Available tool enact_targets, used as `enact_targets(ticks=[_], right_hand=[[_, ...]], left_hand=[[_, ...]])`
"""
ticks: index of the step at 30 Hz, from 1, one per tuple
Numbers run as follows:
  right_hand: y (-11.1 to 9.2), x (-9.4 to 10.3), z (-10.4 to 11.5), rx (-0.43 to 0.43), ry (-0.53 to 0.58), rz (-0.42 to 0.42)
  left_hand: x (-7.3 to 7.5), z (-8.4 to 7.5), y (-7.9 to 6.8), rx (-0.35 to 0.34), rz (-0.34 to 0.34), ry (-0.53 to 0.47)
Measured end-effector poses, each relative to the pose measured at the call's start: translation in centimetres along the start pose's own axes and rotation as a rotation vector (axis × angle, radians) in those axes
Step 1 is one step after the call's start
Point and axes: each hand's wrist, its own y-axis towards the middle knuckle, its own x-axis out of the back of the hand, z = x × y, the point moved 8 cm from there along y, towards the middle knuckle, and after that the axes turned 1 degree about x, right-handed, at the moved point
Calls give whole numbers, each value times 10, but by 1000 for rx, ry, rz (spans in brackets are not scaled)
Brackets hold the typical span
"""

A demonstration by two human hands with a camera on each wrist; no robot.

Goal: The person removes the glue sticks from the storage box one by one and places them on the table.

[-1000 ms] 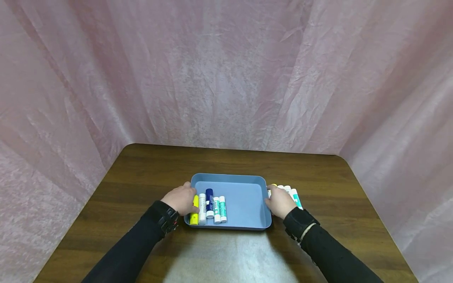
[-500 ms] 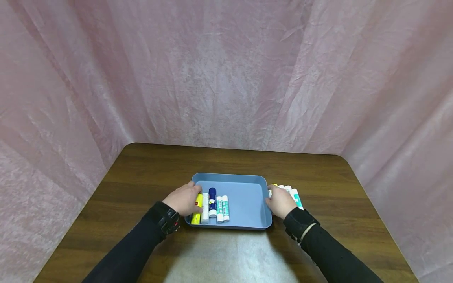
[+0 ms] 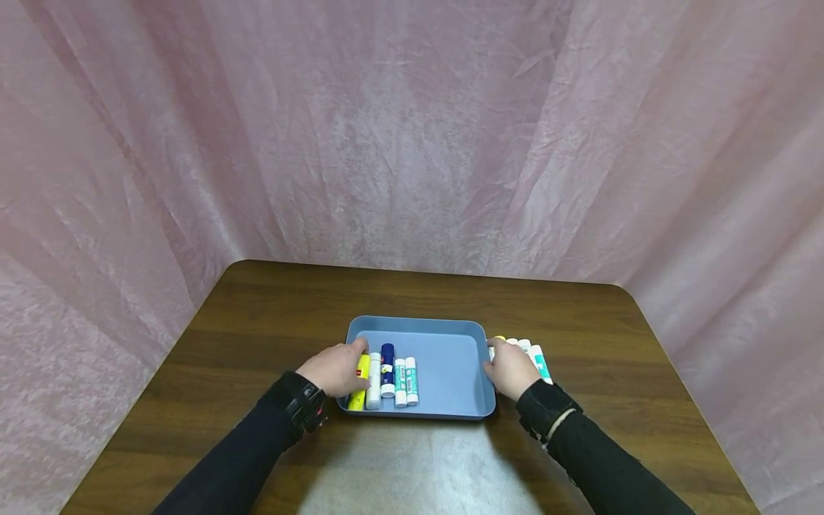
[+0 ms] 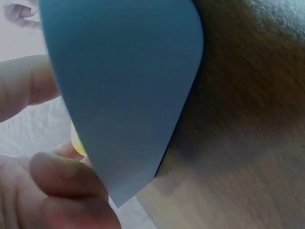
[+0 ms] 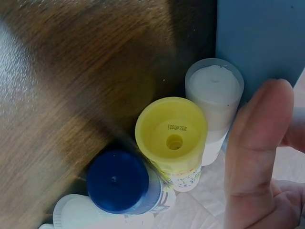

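A row of glue sticks lies in the left part of the blue tray (image 3: pixel 450 372): a yellow glue stick (image 3: pixel 356 400), a white glue stick (image 3: pixel 374 397), a navy glue stick (image 3: pixel 388 361) and two smaller green-and-white glue sticks (image 3: pixel 401 386). My left hand (image 3: pixel 335 368) reaches over the left rim, with its thumb across the yellow stick, touching the row; part of that stick is hidden. On the opposite side, my right hand (image 3: pixel 511 366) holds the tray's right rim between thumb and fingers. Its finger (image 5: pixel 257 152) lies along the outer wall in the right wrist view.
More glue sticks (image 3: pixel 541 365) lie on the wooden table (image 3: pixel 290 307) right of the tray, partly behind the right hand. Up close are a yellow one (image 5: pixel 171 129), a dark blue one (image 5: pixel 116 181) and a white-tipped one (image 5: pixel 214 86). A pink curtain (image 3: pixel 412 143) surrounds the table.
The row of glue sticks has shifted a little to the right in the tray, together with my left hand. The right hand and the tray have stayed in place.
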Motion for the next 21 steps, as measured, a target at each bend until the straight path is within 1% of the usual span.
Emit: enact_targets(ticks=[8, 14, 18, 21], right_hand=[[2, -1, -1, -2, -19, -7], [2, 0, -1, -1, -22, -7], [2, 1, 0, 6, -24, -10], [3, 1, 0, 10, -24, -8]], left_hand=[[-3, 1, 2, -23, -14, 3], [-4, 2, 1, -18, -12, -13], [-1, 1, 1, -14, -17, -40], [4, 0, 0, -15, -38, -72]])
